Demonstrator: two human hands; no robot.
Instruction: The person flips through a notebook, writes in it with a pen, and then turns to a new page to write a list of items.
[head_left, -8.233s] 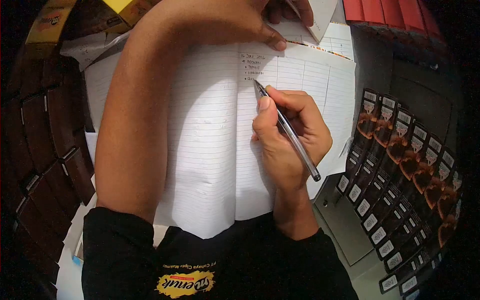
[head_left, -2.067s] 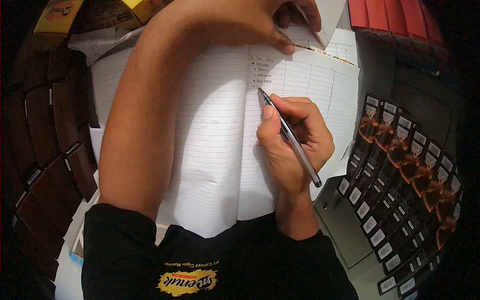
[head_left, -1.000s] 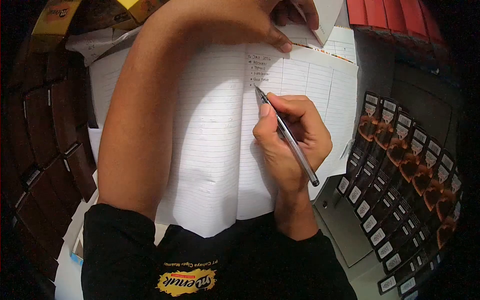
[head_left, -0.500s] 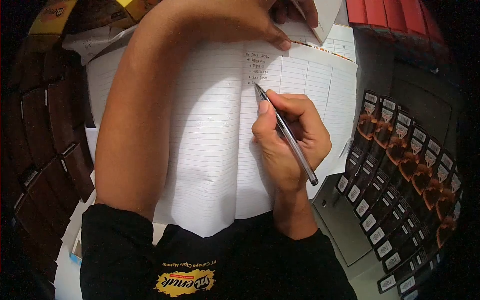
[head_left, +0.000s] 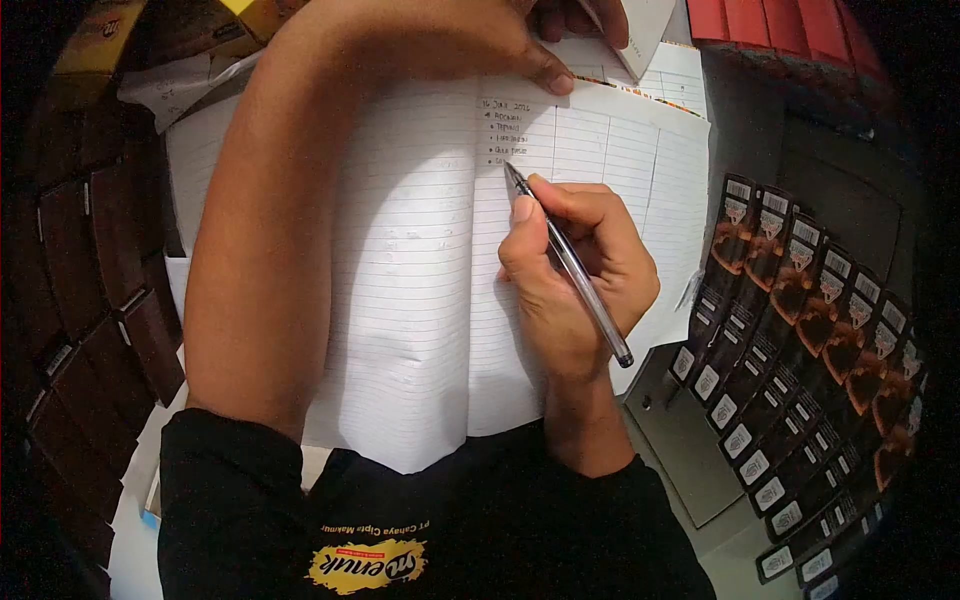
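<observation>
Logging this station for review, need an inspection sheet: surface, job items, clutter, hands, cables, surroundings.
Surface: mostly covered; a pale patch shows lower left.
Job items: lined notebook open, handwritten list on its right page; pen tip at the list's last line.
Clutter: loose paper upper left; white booklet at the top.
Hands: right hand grips the pen; left hand has its thumb on the notebook's top edge, fingers at the booklet; grip there unclear.
Cables: nothing seen.
Surroundings: dark boxes left, black packs right, red packs upper right, yellow box upper left.
</observation>
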